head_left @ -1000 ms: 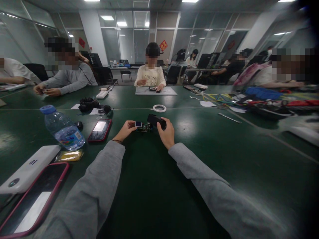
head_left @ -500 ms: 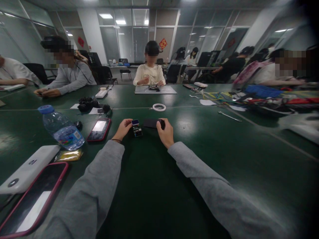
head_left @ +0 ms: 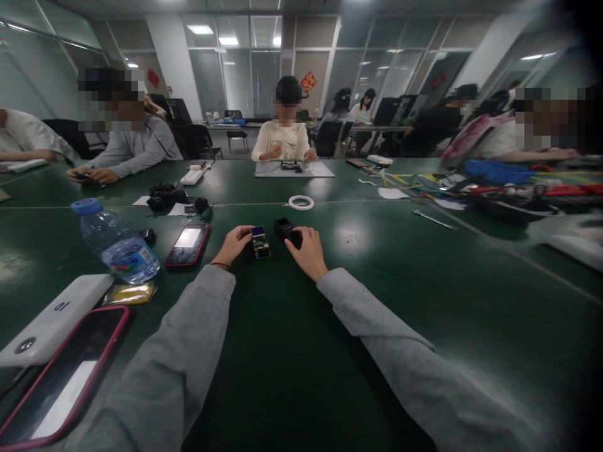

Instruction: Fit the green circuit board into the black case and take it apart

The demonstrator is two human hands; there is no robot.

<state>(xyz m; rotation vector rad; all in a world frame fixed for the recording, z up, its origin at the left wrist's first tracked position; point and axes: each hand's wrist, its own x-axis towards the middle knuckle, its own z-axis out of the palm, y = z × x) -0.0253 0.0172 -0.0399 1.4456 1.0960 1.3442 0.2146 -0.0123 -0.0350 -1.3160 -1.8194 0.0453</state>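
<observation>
My left hand (head_left: 234,244) pinches the left edge of a small circuit board (head_left: 260,243) that has a little screen at its top end. To the right of it, my right hand (head_left: 308,251) is closed on the lower right end of a black case (head_left: 285,230), whose upper left end points away from me. A narrow gap separates the board from the case. Both are over the dark green table (head_left: 282,351) in front of me.
On the left are a water bottle (head_left: 120,245), a smaller phone (head_left: 187,245), a large phone (head_left: 66,376), a white power bank (head_left: 56,320) and a yellow packet (head_left: 129,293). Ahead lies a white ring (head_left: 301,203). Cables and a wrench (head_left: 434,220) lie right. A person (head_left: 282,138) sits opposite.
The black case has turned in my right hand, from lying nearly sideways to slanting, and the fingers now reach over it. My left hand and the board have shifted slightly right.
</observation>
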